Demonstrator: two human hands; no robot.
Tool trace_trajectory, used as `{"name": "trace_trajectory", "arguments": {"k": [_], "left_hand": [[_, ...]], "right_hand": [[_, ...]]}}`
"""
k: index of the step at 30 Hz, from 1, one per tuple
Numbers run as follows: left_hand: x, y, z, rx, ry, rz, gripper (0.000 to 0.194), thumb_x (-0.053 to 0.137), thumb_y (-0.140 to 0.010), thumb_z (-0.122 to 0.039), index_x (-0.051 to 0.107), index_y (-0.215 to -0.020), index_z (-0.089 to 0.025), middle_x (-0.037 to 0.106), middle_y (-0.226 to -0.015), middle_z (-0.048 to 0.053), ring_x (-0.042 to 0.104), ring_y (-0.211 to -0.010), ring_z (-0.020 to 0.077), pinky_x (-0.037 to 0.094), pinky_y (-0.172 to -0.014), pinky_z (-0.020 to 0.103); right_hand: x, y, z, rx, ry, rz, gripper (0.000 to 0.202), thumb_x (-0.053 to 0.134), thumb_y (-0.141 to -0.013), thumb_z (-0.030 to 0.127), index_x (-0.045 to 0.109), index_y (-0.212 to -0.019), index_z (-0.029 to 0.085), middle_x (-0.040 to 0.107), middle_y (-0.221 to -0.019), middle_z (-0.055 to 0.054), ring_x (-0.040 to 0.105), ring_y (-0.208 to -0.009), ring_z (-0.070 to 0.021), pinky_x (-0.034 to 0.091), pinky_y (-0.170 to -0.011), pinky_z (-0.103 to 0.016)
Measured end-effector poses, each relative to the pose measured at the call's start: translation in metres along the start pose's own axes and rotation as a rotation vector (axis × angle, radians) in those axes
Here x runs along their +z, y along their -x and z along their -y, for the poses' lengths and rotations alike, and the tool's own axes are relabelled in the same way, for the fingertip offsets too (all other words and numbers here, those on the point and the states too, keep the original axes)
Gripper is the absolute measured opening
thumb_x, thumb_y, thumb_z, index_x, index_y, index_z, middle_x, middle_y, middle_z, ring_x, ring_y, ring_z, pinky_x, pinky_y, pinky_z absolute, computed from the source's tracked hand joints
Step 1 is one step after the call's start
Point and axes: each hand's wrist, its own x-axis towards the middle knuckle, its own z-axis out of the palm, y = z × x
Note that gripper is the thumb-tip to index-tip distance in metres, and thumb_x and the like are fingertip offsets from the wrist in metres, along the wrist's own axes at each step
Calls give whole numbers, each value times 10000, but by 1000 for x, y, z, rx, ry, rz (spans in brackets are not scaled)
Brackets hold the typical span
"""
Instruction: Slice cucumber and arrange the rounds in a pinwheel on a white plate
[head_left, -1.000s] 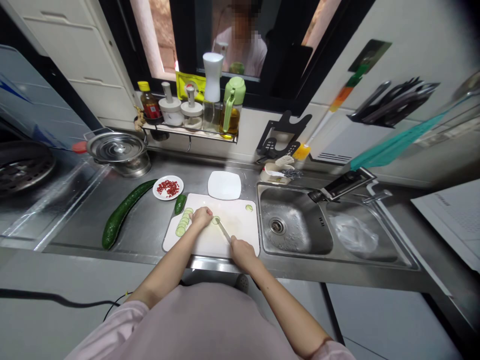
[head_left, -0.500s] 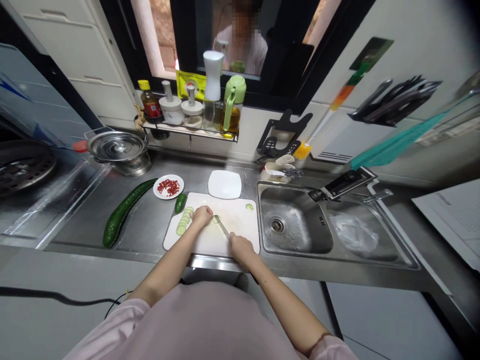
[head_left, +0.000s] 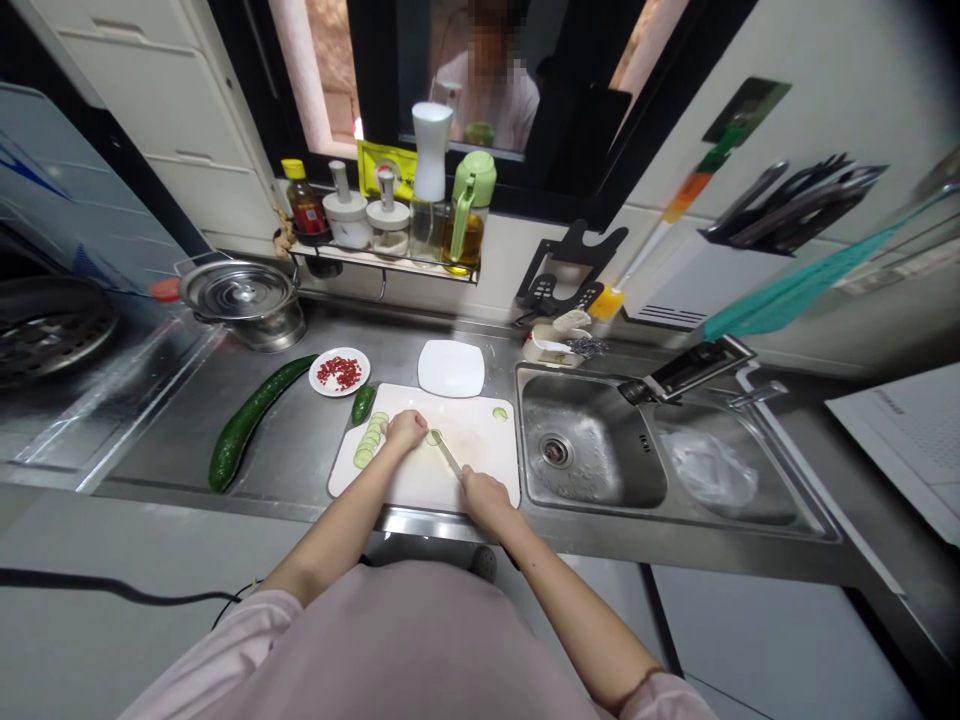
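On the white cutting board [head_left: 420, 485], my right hand [head_left: 486, 497] is closed round the handle of a knife [head_left: 450, 458], whose blade points up and left. A pale green slice [head_left: 433, 437] lies at the blade's tip. My left hand [head_left: 407, 429] is closed just left of that slice; what its fingers hold, if anything, is hidden. Overlapping cucumber slices [head_left: 370, 441] form a row at the board's left side. Beside its upper left corner lies a short green cucumber piece [head_left: 363, 404]. A small green end piece [head_left: 499, 413] rests near the upper right corner.
A long green cucumber [head_left: 244, 430] and a plate of red bits [head_left: 339, 372] are to the left. Behind the board sits a white square dish [head_left: 451, 368]. The sink [head_left: 592, 440] is at the right, a steel pot [head_left: 262, 320] back left, and a seasoning rack [head_left: 390, 262] behind.
The whole view has shifted very slightly. Both hands and the knife keep nearly the same places on the board.
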Motion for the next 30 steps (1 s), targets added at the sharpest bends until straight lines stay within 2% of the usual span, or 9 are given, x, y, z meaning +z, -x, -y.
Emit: {"name": "trace_trajectory", "arguments": {"k": [30], "left_hand": [[0, 9, -4, 27, -5, -19, 133, 609, -750, -263, 686, -857, -244, 728, -1004, 60, 632, -1004, 248, 326, -981, 424]], "right_hand": [[15, 29, -16, 31, 2, 13, 306, 325, -937, 189, 527, -1162, 140, 684, -1039, -188, 655, -997, -288, 458, -772, -361]]}}
